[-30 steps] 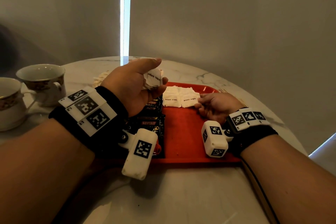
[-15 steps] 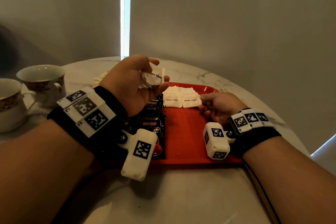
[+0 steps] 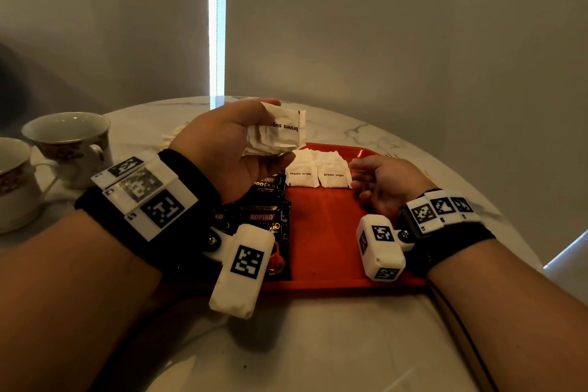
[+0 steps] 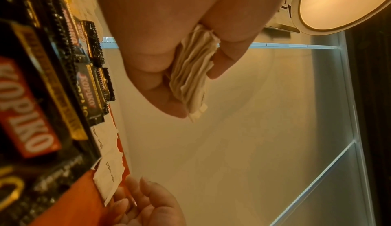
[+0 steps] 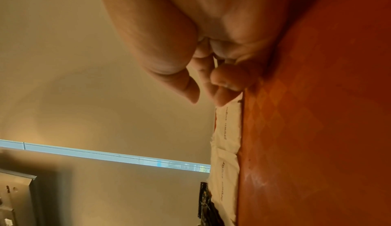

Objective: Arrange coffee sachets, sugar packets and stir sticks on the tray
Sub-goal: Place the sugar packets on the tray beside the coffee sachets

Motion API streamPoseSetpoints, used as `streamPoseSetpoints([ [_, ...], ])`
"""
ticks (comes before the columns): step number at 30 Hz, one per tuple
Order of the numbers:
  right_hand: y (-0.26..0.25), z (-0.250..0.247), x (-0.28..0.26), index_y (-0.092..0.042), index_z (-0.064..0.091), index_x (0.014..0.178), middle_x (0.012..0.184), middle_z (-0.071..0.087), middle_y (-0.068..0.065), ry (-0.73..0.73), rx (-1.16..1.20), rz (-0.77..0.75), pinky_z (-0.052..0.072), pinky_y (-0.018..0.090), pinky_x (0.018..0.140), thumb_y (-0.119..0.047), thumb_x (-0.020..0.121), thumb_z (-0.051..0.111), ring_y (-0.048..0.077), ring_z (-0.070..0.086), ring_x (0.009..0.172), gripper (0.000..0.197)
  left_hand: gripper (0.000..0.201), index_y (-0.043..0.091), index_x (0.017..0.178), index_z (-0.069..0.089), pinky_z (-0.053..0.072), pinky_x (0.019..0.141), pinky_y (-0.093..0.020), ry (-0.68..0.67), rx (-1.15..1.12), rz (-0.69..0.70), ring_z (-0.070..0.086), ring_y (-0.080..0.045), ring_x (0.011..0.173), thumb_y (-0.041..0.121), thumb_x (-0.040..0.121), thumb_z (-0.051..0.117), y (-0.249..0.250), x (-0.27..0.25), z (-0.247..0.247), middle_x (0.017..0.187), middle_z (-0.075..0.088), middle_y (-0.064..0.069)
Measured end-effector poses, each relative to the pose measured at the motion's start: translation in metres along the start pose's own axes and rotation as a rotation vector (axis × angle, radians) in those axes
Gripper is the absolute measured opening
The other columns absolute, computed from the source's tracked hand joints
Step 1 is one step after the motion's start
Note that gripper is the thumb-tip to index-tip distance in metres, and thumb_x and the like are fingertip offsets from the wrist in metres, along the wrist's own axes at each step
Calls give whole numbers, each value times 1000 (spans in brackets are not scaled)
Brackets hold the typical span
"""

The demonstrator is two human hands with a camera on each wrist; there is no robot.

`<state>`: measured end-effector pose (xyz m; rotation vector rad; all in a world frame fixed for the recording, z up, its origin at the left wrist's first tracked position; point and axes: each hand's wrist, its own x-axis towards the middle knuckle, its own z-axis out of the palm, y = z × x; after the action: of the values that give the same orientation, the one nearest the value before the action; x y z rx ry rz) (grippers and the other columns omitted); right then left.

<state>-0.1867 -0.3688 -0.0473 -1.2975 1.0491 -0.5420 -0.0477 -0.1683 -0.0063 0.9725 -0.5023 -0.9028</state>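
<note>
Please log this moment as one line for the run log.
left hand: holds sugar packets | right hand: on tray beside laid packets

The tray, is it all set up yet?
Not yet. Coffee sachets and two sugar packets already lie on the red tray. The left hand holds more sugar packets. Stir sticks aren't on the tray.

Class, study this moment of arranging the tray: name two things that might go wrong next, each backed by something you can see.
1. The left hand grips several brown sugar packets as one crumpled bunch above the tray; some may slip out together and land untidily.
2. The right hand rests beside the two laid packets; a careless move there might nudge that row crooked.
</note>
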Motion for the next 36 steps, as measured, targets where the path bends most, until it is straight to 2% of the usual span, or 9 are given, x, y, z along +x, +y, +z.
streamPoseSetpoints([
  [5, -5, 1, -5, -11, 60, 97, 74, 56, 1, -48, 205, -126, 34, 20, 48, -19, 96, 61, 10, 49, 57, 8, 42, -1, 137, 53, 58, 62, -31, -40, -66, 21, 73, -29, 87, 7, 96, 50, -1, -2, 0, 123, 67, -23],
  [9, -21, 0, -31, -13, 64, 90, 74, 59, 0, -228, 426, -261, 36, 20, 43, -34, 93, 60, 10, 50, 57, 22, 38, 2, 133, 55, 58, 63, -31, -58, -56, 22, 74, -31, 92, 4, 96, 51, -4, -2, 1, 119, 68, -21],
  [12, -24, 8, -55, -13, 66, 93, 77, 60, 0, -398, 348, -336, 36, 20, 46, -44, 87, 63, 10, 50, 60, 32, 40, 1, 136, 52, 59, 64, -31, -69, -50, 30, 75, -32, 93, 2, 96, 53, -7, -2, 4, 115, 71, -21],
  [15, -17, 23, -66, -5, 64, 106, 81, 59, 1, -497, 253, -358, 35, 20, 47, -35, 81, 68, 11, 51, 62, 40, 30, 5, 124, 57, 59, 64, -32, -72, -46, 44, 75, -33, 92, 0, 94, 56, -9, -2, 6, 110, 73, -21],
  [17, -14, 31, -69, -3, 59, 120, 85, 59, 3, -503, 209, -358, 36, 22, 49, -28, 79, 68, 12, 52, 63, 49, 27, 8, 119, 57, 58, 62, -31, -85, -42, 51, 75, -32, 88, -1, 94, 56, -10, -3, 7, 110, 72, -21],
  [23, -13, 33, -69, 8, 53, 131, 79, 57, 3, -494, 201, -345, 35, 19, 44, -11, 76, 74, 9, 49, 57, 62, 27, 8, 119, 57, 58, 61, -31, -81, -36, 68, 75, -30, 83, 0, 94, 57, -11, -4, 8, 109, 72, -20],
  [26, -13, 33, -70, -2, 57, 123, 78, 58, 3, -484, 201, -346, 35, 18, 43, -15, 73, 69, 10, 49, 58, 53, 31, 7, 124, 58, 58, 62, -31, -86, -33, 72, 75, -29, 85, 2, 94, 59, -12, -3, 8, 110, 72, -20],
  [31, -13, 34, -71, -3, 59, 118, 88, 63, 8, -453, 216, -342, 39, 21, 49, -14, 76, 69, 13, 57, 62, 45, 36, 2, 132, 55, 58, 63, -31, -108, -17, 50, 74, -27, 86, 8, 97, 57, -12, -2, 6, 114, 71, -20],
  [36, -14, 34, -70, -6, 56, 117, 102, 66, 15, -409, 300, -329, 46, 25, 55, -12, 91, 58, 19, 65, 75, 27, 17, 13, 110, 62, 60, 64, -38, -48, 32, 2, 70, -35, 100, 6, 98, 51, -10, -2, 6, 118, 65, -19],
])
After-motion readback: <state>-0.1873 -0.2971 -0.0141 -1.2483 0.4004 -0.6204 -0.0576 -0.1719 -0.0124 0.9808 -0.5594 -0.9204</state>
